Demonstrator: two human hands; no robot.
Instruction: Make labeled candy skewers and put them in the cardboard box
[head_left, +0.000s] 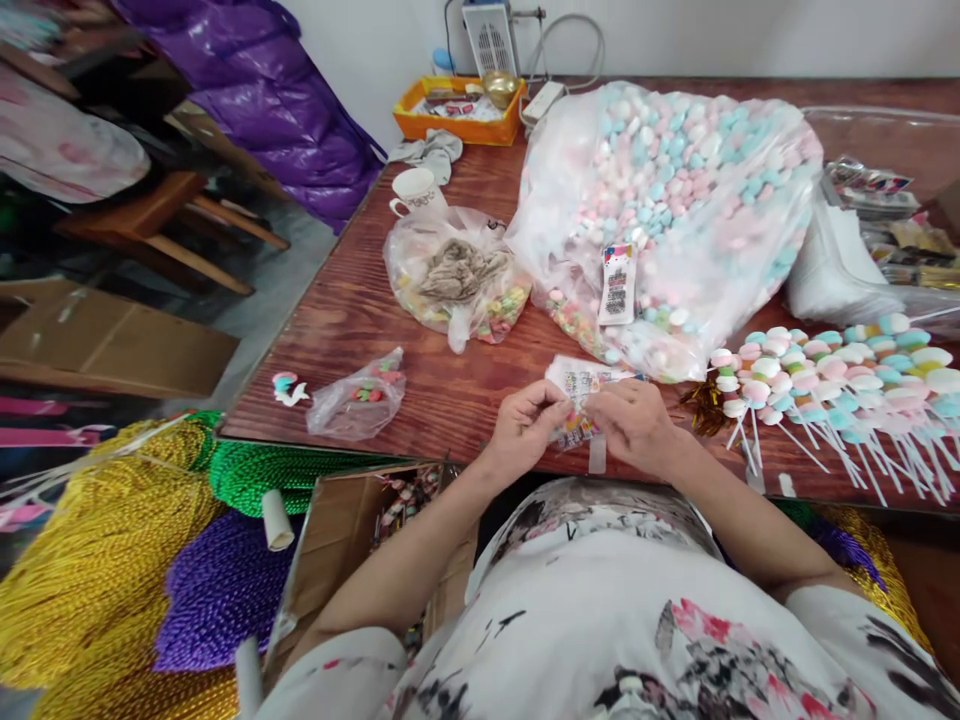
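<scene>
Close to the table's front edge, my left hand [529, 425] and my right hand [634, 425] pinch a small clear printed plastic packet [581, 388] between them. Its lower part hangs between my fingers; my fingertips partly hide it. A clear strip [597, 455] lies just below, at the edge. Beyond my hands is a big clear bag [667, 200] of pink, white and blue pieces, with a printed packet [617, 285] resting on it. Right of my right hand lie rows of pastel pieces on white sticks [832, 385].
A knotted bag [461, 270], a cup [417, 190] and an orange tray [465, 110] stand farther back. At left lies a small bag [360, 395] of red and green pieces. Bundles of gold cord [105, 540] and a cardboard box [337, 540] sit below the table. Another person [64, 140] sits at far left.
</scene>
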